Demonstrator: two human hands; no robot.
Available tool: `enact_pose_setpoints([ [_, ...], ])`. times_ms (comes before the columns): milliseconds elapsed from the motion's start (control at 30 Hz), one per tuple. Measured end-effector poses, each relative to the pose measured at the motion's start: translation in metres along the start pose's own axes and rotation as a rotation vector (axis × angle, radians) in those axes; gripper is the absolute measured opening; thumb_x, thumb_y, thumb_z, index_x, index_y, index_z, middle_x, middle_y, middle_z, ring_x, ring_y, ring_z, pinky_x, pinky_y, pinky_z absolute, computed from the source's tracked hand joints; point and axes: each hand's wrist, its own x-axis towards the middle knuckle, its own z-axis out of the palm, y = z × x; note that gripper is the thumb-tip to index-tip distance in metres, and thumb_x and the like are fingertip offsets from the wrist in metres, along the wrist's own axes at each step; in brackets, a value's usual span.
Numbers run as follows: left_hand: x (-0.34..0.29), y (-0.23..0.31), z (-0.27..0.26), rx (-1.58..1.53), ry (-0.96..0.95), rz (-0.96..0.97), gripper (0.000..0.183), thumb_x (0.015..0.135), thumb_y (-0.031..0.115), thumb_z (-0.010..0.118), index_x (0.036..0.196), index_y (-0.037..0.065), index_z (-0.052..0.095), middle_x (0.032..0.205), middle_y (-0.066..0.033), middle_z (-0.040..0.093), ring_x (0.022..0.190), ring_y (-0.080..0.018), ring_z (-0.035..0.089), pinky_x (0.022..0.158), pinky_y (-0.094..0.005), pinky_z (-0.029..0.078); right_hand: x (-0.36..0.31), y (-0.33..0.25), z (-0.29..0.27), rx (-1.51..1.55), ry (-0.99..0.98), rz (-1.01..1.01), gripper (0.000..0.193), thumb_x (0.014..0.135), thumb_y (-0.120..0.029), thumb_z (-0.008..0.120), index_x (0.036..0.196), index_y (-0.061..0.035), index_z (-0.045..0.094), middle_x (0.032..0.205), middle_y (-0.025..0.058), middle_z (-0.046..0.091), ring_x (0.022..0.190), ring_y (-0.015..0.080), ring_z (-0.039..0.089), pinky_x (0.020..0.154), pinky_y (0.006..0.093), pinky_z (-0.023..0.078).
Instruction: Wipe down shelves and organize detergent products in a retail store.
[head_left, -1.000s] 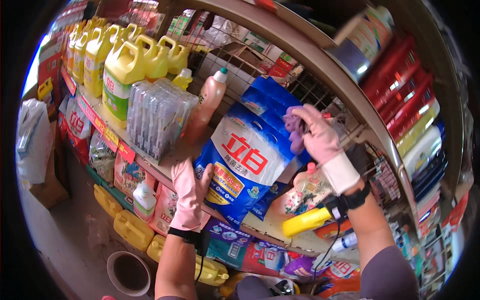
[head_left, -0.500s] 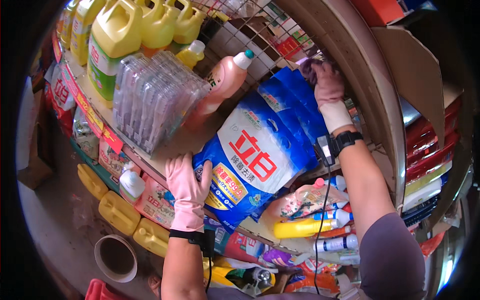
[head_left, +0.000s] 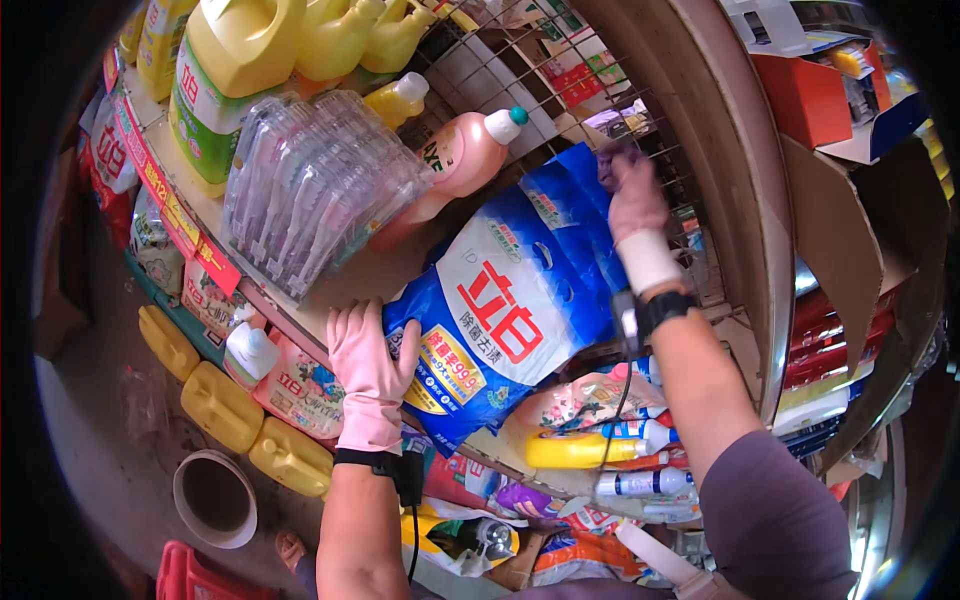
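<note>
A large blue and white laundry detergent bag (head_left: 500,310) leans at a tilt on the shelf in front of me. My left hand (head_left: 370,375), in a pink glove, lies against its lower left corner. The thumb is apart from the stretched fingers, which rest over the shelf's front edge. At the bag's upper right edge is my right hand (head_left: 640,205), also in a pink glove and slightly blurred. Its fingers are curled on a bunched purple thing that looks like a cloth (head_left: 618,165). Left of the bag lies a pink bottle (head_left: 465,155) with a green cap.
Clear plastic packs (head_left: 320,180) stand beside yellow jugs (head_left: 240,50) at the left. A wire mesh (head_left: 540,60) backs the shelf. Bottles (head_left: 585,450) lie right of the bag. On the floor are a bucket (head_left: 215,500) and a red stool (head_left: 195,575). An open carton (head_left: 825,220) juts out at right.
My right hand has moved left and slightly down along the bag's upper edge, with the purple cloth still in it. My left hand stays at the bag's corner. The view has shifted a little.
</note>
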Motion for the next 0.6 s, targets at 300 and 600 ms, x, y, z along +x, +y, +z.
enact_pose_setpoints([
  [300, -0.002, -0.006, -0.002, 0.037, -0.041, -0.029, 0.054, 0.08, 0.037, 0.063, 0.112, -0.005, 0.057, 0.11, -0.0227, 0.06, 0.111, -0.0374, 0.053, 0.108, -0.05, 0.029, -0.028, 0.015, -0.02, -0.289, -0.045, -0.257, 0.042, 0.08, -0.019, 0.07, 0.115, -0.0016, 0.056, 0.116, 0.0178, 0.052, 0.107, 0.0336, 0.054, 0.094, 0.0409, 0.043],
  [600, 0.003, -0.001, -0.006, 0.023, -0.072, -0.046, 0.05, 0.08, 0.033, 0.061, 0.114, -0.005, 0.056, 0.113, -0.0244, 0.058, 0.113, -0.0405, 0.051, 0.108, -0.049, 0.029, -0.049, 0.001, -0.013, -0.269, -0.273, 0.025, 0.05, 0.072, -0.02, 0.074, 0.118, -0.0094, 0.058, 0.113, 0.0171, 0.062, 0.103, 0.0341, 0.062, 0.09, 0.0405, 0.048],
])
